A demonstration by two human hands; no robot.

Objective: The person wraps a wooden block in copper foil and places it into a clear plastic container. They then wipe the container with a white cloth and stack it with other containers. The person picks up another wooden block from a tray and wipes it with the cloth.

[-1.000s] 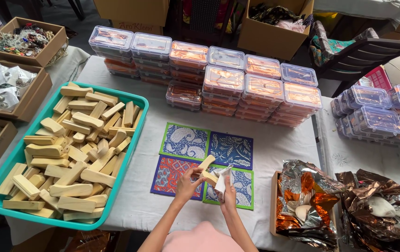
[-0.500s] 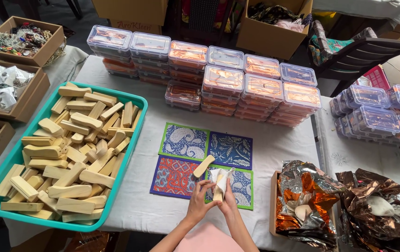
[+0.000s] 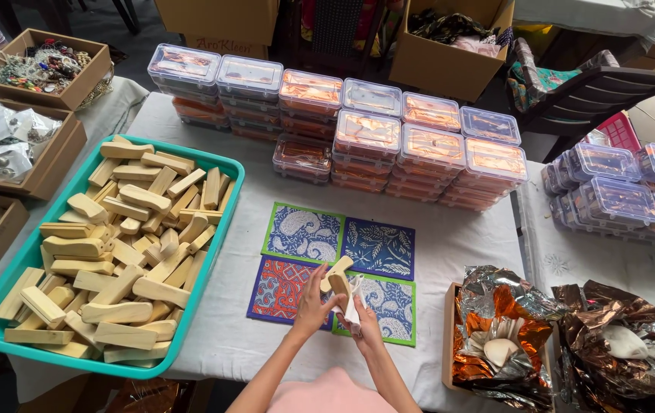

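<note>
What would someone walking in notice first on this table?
Probably the teal tray on the left, heaped with pale wooden blocks. Behind the middle stand stacks of clear lidded boxes. At the near edge, the left hand and right hand hold one wooden piece over four patterned mats.
</note>
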